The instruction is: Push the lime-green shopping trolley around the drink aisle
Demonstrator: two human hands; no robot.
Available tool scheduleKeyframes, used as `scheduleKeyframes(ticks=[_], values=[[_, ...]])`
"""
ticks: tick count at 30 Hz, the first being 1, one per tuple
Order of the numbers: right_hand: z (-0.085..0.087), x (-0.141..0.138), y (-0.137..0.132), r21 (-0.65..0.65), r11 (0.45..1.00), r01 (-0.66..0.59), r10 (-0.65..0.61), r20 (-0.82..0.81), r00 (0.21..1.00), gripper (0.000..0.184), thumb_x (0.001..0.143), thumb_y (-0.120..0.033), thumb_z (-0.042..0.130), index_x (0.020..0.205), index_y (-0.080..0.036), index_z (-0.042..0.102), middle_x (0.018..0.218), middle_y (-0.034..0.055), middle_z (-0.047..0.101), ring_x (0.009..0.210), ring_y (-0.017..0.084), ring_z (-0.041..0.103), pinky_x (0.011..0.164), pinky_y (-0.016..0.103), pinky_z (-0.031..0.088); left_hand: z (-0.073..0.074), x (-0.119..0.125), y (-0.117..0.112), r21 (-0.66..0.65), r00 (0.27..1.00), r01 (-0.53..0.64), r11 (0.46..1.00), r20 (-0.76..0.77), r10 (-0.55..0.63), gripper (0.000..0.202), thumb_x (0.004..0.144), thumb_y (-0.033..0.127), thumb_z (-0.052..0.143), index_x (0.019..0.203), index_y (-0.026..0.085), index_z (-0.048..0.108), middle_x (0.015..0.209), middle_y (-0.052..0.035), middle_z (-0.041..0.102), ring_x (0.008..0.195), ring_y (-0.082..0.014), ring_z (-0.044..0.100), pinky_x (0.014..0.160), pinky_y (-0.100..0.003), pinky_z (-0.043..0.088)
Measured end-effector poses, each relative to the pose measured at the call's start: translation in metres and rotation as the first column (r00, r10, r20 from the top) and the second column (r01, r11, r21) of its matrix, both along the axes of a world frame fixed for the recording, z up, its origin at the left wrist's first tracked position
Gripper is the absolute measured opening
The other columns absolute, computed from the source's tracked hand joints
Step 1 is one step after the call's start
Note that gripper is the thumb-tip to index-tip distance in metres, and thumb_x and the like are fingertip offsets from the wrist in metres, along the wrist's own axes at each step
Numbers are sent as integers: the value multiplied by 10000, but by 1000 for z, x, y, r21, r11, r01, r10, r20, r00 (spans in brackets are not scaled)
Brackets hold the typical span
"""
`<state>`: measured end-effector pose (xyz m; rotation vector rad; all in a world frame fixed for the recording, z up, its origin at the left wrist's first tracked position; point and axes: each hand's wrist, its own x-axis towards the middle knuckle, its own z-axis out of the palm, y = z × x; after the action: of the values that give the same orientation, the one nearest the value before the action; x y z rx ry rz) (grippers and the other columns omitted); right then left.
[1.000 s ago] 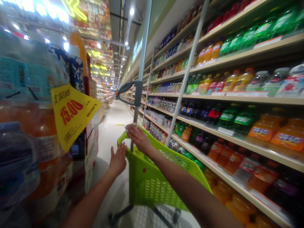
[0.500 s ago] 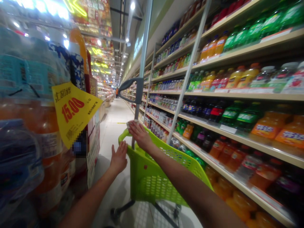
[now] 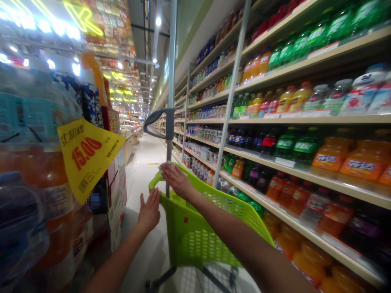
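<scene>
A lime-green plastic shopping basket (image 3: 195,232) on a wheeled frame stands in a shop aisle in front of me. A grey pole with a grey handle (image 3: 159,118) rises from its far end. My right hand (image 3: 175,179) lies flat on the far rim of the basket at the foot of the pole, fingers stretched out. My left hand (image 3: 149,211) presses open against the basket's left side, fingers up. Neither hand holds anything.
Long shelves (image 3: 305,120) of bottled drinks run along the right. A stack of large bottles with a yellow price sign (image 3: 87,156) reading 15.00 stands close on the left. The pale floor (image 3: 143,171) of the aisle runs ahead between them.
The view has shifted slightly left and the basket with it. Both hands stay on the basket in the same places.
</scene>
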<state>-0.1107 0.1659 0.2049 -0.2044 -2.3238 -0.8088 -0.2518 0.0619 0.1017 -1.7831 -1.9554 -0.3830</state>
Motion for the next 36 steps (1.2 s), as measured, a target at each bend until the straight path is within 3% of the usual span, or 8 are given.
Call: scheduleKeyframes(ticks=[7, 9, 14, 16, 24, 29, 36], values=[[-83, 10, -7, 27, 999, -23, 22, 34, 999, 368, 872, -63, 379, 1212, -128, 505, 1313, 76, 481, 1272, 196, 357, 1044, 404, 347, 4, -8, 0, -40, 998, 33, 999, -46, -34, 687, 700, 154, 378, 1375, 132, 249, 1474, -82, 187, 1363, -218, 131, 1070, -579, 30], [-89, 9, -8, 25, 999, -43, 42, 28, 999, 345, 871, -89, 408, 1194, -134, 522, 1292, 81, 502, 1265, 197, 369, 1034, 395, 363, 5, -7, -1, -55, 998, 32, 998, -43, -35, 678, 709, 166, 378, 1375, 131, 252, 1475, -85, 179, 1363, -222, 129, 1070, -577, 34], [-74, 2, -9, -42, 998, -36, 35, -36, 999, 345, 863, -146, 458, 1203, -130, 518, 1302, 112, 486, 1275, 235, 346, 1031, 430, 353, 8, -5, -2, -81, 999, 19, 997, -28, -21, 675, 708, 167, 389, 1371, 129, 265, 1471, -94, 186, 1363, -235, 127, 1065, -586, 38], [-80, 1, -10, -54, 998, -34, 31, -50, 998, 348, 861, -147, 462, 1203, -127, 518, 1293, 108, 496, 1264, 239, 361, 1024, 430, 360, 10, -4, -3, -84, 999, 27, 996, -21, -29, 669, 709, 157, 383, 1368, 126, 273, 1470, -91, 187, 1362, -231, 134, 1064, -587, 31], [-162, 11, -20, -66, 997, -35, 31, -65, 997, 293, 868, -157, 453, 1136, -132, 571, 1236, 102, 544, 1233, 227, 398, 1006, 416, 377, 13, -2, -5, -73, 999, 17, 997, -42, -20, 663, 726, 166, 367, 1377, 131, 251, 1474, -79, 174, 1361, -224, 140, 1069, -577, 78], [-192, 14, -32, -210, 978, -5, 4, -3, 1000, 304, 872, -145, 446, 1155, -113, 551, 1258, 121, 521, 1251, 227, 369, 1021, 436, 351, 15, 5, -7, -70, 999, 3, 998, -37, -6, 662, 724, 154, 358, 1375, 99, 248, 1475, -94, 168, 1361, -221, 138, 1075, -557, 77], [-248, 20, -55, -408, 903, 132, -29, 250, 968, 284, 879, -153, 430, 1113, -107, 584, 1209, 123, 558, 1205, 221, 435, 1006, 402, 378, 13, 2, -10, -82, 999, 34, 996, -34, -36, 736, 678, 73, 349, 1394, 98, 181, 1480, -93, 156, 1366, -234, 102, 1069, -571, 1]])
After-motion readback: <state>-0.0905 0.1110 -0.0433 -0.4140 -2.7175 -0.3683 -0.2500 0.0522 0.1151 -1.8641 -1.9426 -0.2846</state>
